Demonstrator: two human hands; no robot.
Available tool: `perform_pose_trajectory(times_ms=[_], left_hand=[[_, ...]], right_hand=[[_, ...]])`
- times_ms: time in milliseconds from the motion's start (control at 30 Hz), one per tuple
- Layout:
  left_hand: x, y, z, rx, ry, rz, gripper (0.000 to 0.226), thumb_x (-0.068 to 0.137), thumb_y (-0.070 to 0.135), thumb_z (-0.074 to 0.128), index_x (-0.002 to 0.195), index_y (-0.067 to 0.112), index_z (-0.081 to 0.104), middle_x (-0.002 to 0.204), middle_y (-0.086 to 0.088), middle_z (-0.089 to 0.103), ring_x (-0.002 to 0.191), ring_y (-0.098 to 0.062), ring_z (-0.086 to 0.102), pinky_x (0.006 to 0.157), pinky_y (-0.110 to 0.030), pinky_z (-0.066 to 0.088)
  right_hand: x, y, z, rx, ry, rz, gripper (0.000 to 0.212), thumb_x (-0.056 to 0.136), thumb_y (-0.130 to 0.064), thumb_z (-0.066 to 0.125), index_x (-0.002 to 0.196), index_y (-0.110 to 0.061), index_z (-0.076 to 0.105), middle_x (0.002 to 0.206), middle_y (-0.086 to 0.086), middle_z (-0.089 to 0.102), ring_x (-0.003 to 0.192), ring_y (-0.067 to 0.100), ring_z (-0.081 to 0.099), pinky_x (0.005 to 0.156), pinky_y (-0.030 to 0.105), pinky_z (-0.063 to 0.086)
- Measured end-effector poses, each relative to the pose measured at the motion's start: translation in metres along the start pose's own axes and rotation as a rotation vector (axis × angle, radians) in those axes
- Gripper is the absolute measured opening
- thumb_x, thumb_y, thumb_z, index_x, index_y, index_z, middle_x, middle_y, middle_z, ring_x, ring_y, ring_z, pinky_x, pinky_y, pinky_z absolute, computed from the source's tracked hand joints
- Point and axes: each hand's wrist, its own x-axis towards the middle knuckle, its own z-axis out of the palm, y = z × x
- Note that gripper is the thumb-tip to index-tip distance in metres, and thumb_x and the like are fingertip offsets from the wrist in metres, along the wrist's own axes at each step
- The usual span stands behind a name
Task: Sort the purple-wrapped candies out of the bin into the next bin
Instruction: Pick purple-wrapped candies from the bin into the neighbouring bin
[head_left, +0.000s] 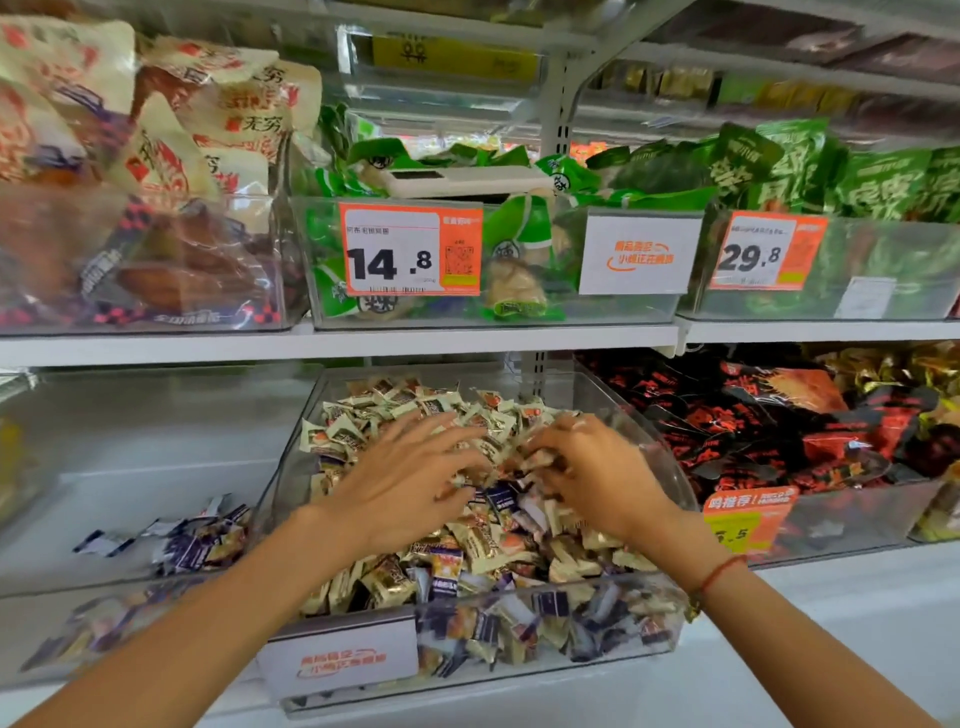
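Hands: our left hand lies spread on the bin; right hand clutches wrappers.
Purple-wrapped candies: light, crinkly, slippery; we pinch the twisted ends.
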Motion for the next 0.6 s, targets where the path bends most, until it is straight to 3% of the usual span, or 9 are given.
perform_pose_trajectory(times_ms=[133, 233, 333, 400, 500, 567, 600], left_hand=[[0.022, 0.013, 0.007, -0.020, -0.095, -0.014, 0.044, 0.101, 0.041, 0.035, 0.144, 0.042, 0.027, 0.158, 0.013, 0.010, 0.147, -0.012, 0.001, 0.117, -0.041, -0.002], [0.022, 0.011, 0.007, 0.088, -0.126, -0.037, 0.039, 0.101, 0.035, 0.038, 0.141, 0.034, 0.039, 0.157, 0.008, 0.018, 0.145, -0.016, 0.010, 0.118, -0.043, 0.009], [0.008, 0.000, 0.000, 0.158, -0.106, -0.083, 0.037, 0.101, 0.044, 0.032, 0.130, 0.033, 0.051, 0.150, 0.011, 0.032, 0.139, -0.013, 0.023, 0.115, -0.042, 0.023], [-0.003, -0.010, -0.004, 0.190, -0.125, -0.111, 0.042, 0.101, 0.049, 0.027, 0.129, 0.033, 0.052, 0.146, 0.013, 0.037, 0.137, -0.013, 0.024, 0.112, -0.039, 0.024], [-0.013, -0.019, -0.008, 0.160, -0.159, -0.145, 0.045, 0.100, 0.052, 0.025, 0.131, 0.033, 0.052, 0.144, 0.017, 0.039, 0.136, -0.011, 0.024, 0.111, -0.037, 0.021], [-0.016, -0.018, -0.011, 0.126, -0.184, -0.157, 0.045, 0.100, 0.053, 0.024, 0.130, 0.035, 0.053, 0.143, 0.019, 0.039, 0.136, -0.011, 0.022, 0.112, -0.037, 0.018], [-0.018, -0.017, -0.012, 0.108, -0.195, -0.164, 0.044, 0.100, 0.052, 0.024, 0.130, 0.037, 0.053, 0.144, 0.020, 0.037, 0.136, -0.011, 0.020, 0.113, -0.038, 0.016]], right_hand=[[-0.001, 0.016, -0.012, -0.195, 0.010, 0.080, 0.035, 0.088, -0.015, 0.060, 0.120, -0.031, 0.064, 0.121, -0.002, 0.061, 0.116, 0.023, 0.049, 0.089, 0.031, 0.037], [-0.007, 0.014, -0.018, -0.253, -0.136, 0.065, 0.045, 0.088, -0.018, 0.055, 0.130, -0.031, 0.056, 0.132, -0.001, 0.054, 0.126, 0.023, 0.040, 0.098, 0.035, 0.033], [-0.014, 0.001, -0.027, -0.217, -0.205, 0.020, 0.051, 0.086, -0.018, 0.053, 0.135, -0.031, 0.050, 0.142, -0.004, 0.045, 0.133, 0.021, 0.033, 0.106, 0.038, 0.030], [-0.016, -0.010, -0.031, -0.113, -0.123, -0.034, 0.045, 0.086, -0.014, 0.052, 0.127, -0.032, 0.058, 0.139, -0.008, 0.050, 0.130, 0.017, 0.038, 0.103, 0.033, 0.033], [-0.014, -0.027, -0.029, 0.015, -0.075, -0.043, 0.032, 0.091, -0.019, 0.054, 0.118, -0.033, 0.064, 0.124, -0.013, 0.060, 0.118, 0.010, 0.051, 0.088, 0.025, 0.043], [-0.010, -0.034, -0.023, -0.041, -0.216, -0.037, 0.028, 0.092, -0.037, 0.059, 0.117, -0.027, 0.063, 0.116, -0.007, 0.063, 0.113, 0.013, 0.054, 0.084, 0.026, 0.045], [-0.009, -0.035, -0.019, -0.109, -0.318, -0.022, 0.036, 0.090, -0.046, 0.060, 0.117, -0.023, 0.062, 0.116, -0.002, 0.062, 0.114, 0.016, 0.051, 0.086, 0.030, 0.044]])
